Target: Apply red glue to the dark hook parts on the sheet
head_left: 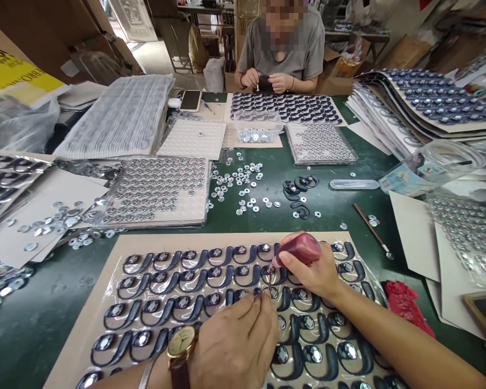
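Observation:
My right hand (314, 270) is closed round a dark red squeeze bottle (298, 249), its thin nozzle pointing down at a dark ear-hook piece (269, 270) on a cardboard sheet (105, 270) covered with rows of such pieces, each with a round silver disc. My left hand (237, 340), a gold watch (181, 342) on its wrist, rests on the sheet right below the nozzle, fingers curled and pinched near the same piece; what it pinches is hidden.
Loose silver discs (238, 186) lie scattered on the green table (340, 208). Trays of discs (156, 189) sit left, a brush (372, 231) and red cloth (405, 305) right. A person opposite (283, 48) works on another sheet (287, 107). Stacked sheets (421, 102) at far right.

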A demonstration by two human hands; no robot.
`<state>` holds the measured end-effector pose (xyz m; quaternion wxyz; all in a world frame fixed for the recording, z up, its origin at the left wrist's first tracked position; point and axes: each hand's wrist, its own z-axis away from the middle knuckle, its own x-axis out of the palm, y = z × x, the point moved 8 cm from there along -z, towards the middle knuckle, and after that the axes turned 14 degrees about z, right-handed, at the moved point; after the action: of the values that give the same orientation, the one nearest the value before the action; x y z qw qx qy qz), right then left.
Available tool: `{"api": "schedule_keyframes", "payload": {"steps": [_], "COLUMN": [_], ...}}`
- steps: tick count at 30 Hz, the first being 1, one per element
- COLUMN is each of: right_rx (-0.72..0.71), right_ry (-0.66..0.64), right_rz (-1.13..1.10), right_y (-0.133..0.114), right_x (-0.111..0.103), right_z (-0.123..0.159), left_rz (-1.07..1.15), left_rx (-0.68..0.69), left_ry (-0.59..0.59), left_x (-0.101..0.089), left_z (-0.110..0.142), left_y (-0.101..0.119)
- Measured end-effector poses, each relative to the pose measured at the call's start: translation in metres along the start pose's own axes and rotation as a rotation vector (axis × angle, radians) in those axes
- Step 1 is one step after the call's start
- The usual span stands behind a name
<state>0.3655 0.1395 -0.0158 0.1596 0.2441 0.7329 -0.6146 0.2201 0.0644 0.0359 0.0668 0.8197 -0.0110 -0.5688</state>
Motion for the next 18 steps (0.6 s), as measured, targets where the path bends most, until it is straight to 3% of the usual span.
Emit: {"api": "schedule_keyframes", "payload": {"steps": [9, 18], "right_rx": [0.014, 0.047], "right_ry": [-0.086, 0.034], "right_rz": [-0.060, -0.044], "right_y": [0.0039, 0.0074], "right_x": [0.0057, -0.0041], "right_z": [0.0044, -0.0003], "left_rz": [0.026, 0.031], "left_rx": [0.003, -0.003], "left_ry": [0.023, 0.029], "left_x": [-0.0018, -0.0023], "left_z": [0.0000, -0.0011], "left_y": [-0.0015, -0.0038]}}
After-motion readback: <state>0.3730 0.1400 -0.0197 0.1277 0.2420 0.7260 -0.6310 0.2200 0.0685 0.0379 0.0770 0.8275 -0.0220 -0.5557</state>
